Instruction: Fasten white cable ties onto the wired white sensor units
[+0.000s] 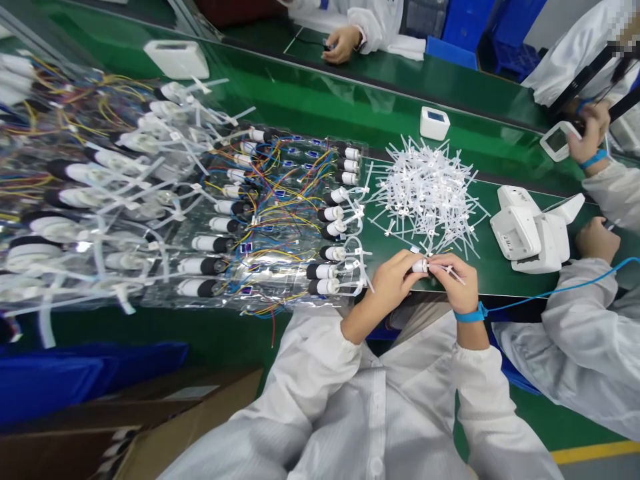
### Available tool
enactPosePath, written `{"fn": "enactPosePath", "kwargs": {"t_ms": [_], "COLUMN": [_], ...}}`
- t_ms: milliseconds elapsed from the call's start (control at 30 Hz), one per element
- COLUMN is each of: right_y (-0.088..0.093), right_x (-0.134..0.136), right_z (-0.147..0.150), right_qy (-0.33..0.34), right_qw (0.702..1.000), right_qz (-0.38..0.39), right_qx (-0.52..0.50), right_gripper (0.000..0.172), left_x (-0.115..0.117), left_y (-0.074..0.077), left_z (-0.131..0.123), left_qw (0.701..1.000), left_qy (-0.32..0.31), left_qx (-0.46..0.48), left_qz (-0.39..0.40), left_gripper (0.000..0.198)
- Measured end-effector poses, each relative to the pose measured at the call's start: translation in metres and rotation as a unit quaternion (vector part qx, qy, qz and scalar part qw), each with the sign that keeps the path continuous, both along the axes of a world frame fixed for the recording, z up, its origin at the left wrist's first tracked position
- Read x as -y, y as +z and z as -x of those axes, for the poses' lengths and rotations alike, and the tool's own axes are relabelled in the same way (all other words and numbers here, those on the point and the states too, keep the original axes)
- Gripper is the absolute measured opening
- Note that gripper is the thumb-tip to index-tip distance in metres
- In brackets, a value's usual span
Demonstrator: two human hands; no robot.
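Observation:
At the front edge of the green bench, my left hand [393, 280] is closed round a small white cylinder [420, 266], which looks like a small motor or pump. My right hand [459, 283], with a blue band on its wrist, pinches thin translucent tubing [454, 273] against the cylinder's right end. My fingers hide the joint between them. Just beyond my hands lies a pile of short white tubes with small connectors [430, 190]. Left of my left hand are rows of similar white-and-black cylinders [324, 271], some with tubes attached, on clear plastic trays [280, 283] with coloured wires.
White plastic devices [530, 230] stand to the right, and a small white box with a screen [435, 124] behind the pile. A blue cord [555, 291] runs right from my wrist. Co-workers' hands [343, 45] are across the bench and at the right.

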State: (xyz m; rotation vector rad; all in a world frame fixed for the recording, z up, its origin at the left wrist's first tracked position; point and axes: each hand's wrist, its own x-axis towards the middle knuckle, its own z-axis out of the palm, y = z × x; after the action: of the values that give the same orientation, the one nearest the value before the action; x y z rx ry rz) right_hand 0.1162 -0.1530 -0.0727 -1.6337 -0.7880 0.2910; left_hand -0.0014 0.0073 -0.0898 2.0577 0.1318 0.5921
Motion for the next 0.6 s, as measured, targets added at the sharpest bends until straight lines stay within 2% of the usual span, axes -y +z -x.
{"fn": "enactPosePath", "kwargs": {"t_ms": [400,600], "right_y": [-0.0003,-0.0007], "right_x": [0.0013,-0.0007], "right_z": [-0.0042,-0.0035], "right_qy": [0.028,0.001], "right_qw": [0.999,0.999], "right_qz": [0.015,0.026], "right_qx": [0.018,-0.021], "right_gripper": [0.005,0.011], "left_x": [-0.0029,0.0009], "left_y": [-0.0039,-0.0021], "left_z": [-0.0009,-0.0019], "left_qw": [1.000,1.000], "left_qy": [-0.022,-0.009], "left_qx": [0.005,0.005], "left_qz": [-0.004,-0.006], "left_gripper": [0.022,0.023]}}
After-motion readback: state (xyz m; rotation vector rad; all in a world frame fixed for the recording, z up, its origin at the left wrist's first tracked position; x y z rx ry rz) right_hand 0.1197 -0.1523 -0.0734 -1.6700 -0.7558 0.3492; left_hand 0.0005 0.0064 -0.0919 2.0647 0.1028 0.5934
